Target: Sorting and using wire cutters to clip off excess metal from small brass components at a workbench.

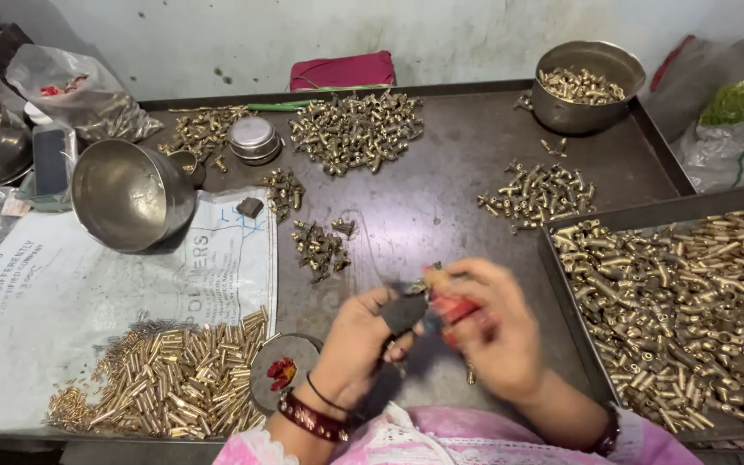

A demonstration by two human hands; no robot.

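My left hand (362, 344) and my right hand (488, 331) meet above the front of the dark metal table (441, 189). The left fingers pinch a small dark grey piece (404, 313) together with a small brass fitting (424, 282). The right hand is blurred and closed around a red-handled tool (455, 308). A small brass part (470, 375) lies on the table under the right hand. A round lid with red bits (283, 372) sits just left of my left wrist.
A pile of brass tubes (174, 375) lies on a white sack (62, 293) at the front left. A tray of brass fittings (691, 310) stands on the right. Fitting heaps (356, 129), (540, 191), (319, 248), a tipped steel bowl (131, 194) and a steel pot (583, 86) lie farther back.
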